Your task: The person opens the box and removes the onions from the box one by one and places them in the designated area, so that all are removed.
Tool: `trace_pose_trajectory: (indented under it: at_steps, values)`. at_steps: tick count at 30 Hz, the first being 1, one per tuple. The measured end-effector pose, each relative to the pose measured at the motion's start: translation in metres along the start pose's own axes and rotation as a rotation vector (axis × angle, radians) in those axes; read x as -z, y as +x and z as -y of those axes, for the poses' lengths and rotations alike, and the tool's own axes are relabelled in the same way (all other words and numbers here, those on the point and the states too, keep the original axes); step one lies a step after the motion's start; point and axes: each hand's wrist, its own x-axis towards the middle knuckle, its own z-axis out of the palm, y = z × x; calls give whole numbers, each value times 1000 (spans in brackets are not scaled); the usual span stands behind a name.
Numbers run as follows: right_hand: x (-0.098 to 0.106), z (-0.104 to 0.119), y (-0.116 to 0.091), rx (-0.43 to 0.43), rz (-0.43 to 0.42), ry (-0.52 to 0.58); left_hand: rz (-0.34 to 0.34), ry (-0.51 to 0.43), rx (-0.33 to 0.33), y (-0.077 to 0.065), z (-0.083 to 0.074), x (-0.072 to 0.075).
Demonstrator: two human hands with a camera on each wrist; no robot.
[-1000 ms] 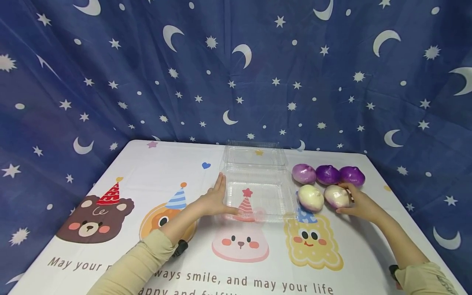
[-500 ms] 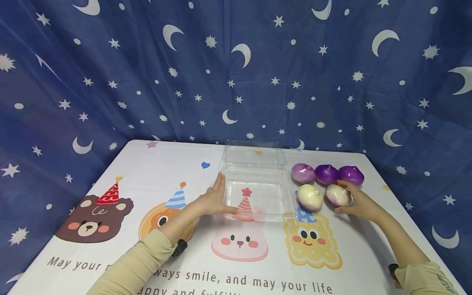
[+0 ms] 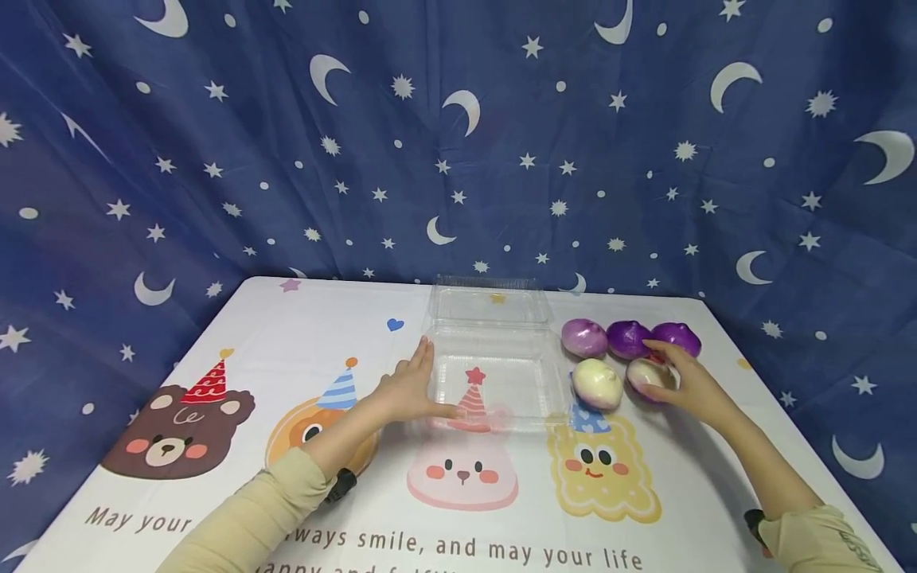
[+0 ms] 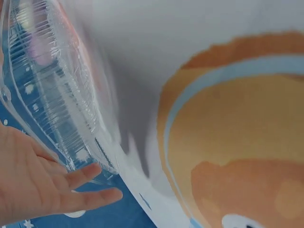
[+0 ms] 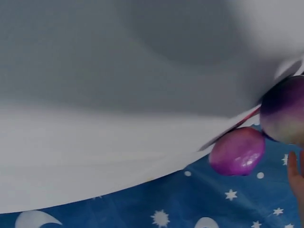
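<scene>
My left hand (image 3: 404, 391) rests at the left side of a clear hinged plastic container (image 3: 562, 382), its thumb along the front edge. In the left wrist view this hand's (image 4: 38, 183) straight fingers lie by the ribbed wall (image 4: 61, 109). My right hand (image 3: 691, 386) is spread about a white-and-purple onion (image 3: 637, 374) on the table. Its thumb overlaps the front of the onion; its forefinger reaches past the far side. In the right wrist view a finger (image 5: 295, 171) stands close to the large purple-and-cream onion (image 5: 285, 114).
Just left of the right hand sits a cream onion (image 3: 598, 382). Behind are a light purple onion (image 3: 583, 338) and two dark ones, the middle onion (image 3: 627, 338) and the right onion (image 3: 680, 338). The container's lid (image 3: 487, 306) lies folded back towards the curtain (image 3: 358, 159).
My right hand has shifted forward and slightly left over the white-and-purple onion, which stays in about the same spot. The left hand and the container keep their places. The head view turns slightly.
</scene>
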Motion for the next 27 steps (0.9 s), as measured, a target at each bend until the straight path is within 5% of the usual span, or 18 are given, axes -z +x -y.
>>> trace_pose_trajectory:
  at_steps: [13, 20, 27]
  values:
    - [-22, 67, 27, 73, -289, 138, -140, 212, -169, -11, 9, 5]
    - [-38, 104, 39, 112, -317, 157, -233, 198, -285, -21, 18, 9]
    - [-46, 125, 31, 152, -276, 58, -272, 87, -498, -26, 17, 14]
